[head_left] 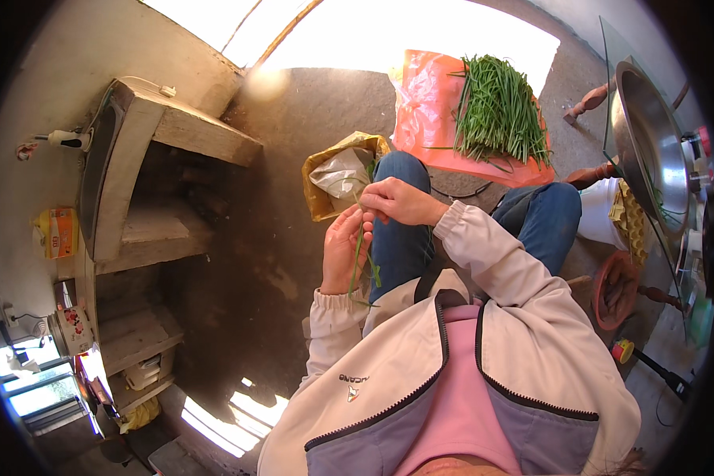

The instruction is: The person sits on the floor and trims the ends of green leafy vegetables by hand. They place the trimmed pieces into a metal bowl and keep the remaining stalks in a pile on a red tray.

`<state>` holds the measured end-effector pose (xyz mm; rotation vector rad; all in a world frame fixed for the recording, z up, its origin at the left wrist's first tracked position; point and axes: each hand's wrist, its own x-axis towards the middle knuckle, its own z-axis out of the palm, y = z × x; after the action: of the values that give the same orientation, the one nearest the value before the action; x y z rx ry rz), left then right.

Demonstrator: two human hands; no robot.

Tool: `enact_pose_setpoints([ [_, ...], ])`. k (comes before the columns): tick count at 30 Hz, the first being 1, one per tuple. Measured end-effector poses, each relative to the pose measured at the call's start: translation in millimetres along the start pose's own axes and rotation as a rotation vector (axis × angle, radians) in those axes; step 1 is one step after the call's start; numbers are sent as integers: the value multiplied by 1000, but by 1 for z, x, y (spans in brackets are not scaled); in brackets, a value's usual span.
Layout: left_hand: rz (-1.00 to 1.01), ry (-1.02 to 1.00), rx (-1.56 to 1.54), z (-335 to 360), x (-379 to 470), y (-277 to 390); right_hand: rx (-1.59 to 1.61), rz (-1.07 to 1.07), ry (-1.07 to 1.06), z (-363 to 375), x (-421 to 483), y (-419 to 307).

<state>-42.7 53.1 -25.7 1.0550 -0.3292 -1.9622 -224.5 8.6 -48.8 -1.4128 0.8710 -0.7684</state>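
Between my left hand (343, 247) and my right hand (397, 202) are a few thin green leaf stalks (358, 262), which look like garlic chives. My left fingers grip them, and their leaves trail down past the left wrist. The right fingertips pinch the upper end, close against the left fingertips. Just beyond my hands, a yellow bag (316, 178) stands open on the floor, with a crumpled white plastic bag (340, 172) and some green bits in it. A large bunch of the same greens (500, 113) lies on a red plastic bag (428, 107) past my knees.
A concrete counter with open shelves (166, 128) runs along the left. At right, a steel basin (654, 149) rests on a glass-topped table with turned wooden legs (592, 175). Below stand a white bucket (598, 214), an egg tray (628, 223) and a red basin (616, 291).
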Motion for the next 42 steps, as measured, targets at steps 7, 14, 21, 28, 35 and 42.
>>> enact_pose_setpoints([
  [7,58,-12,155,8,-1,-2,76,148,-28,-2,-1,3],
  [14,297,80,434,12,0,-7,-335,-43,157,4,-8,-8],
  [21,321,-19,413,-6,12,-9,-294,-29,187,8,-10,-3],
  [28,559,124,797,-17,16,-6,-232,40,63,5,-21,-10],
  [35,777,276,793,-19,25,17,34,248,-52,-13,-49,-15],
  [42,834,376,711,-17,25,38,257,324,-64,-27,-79,-11],
])
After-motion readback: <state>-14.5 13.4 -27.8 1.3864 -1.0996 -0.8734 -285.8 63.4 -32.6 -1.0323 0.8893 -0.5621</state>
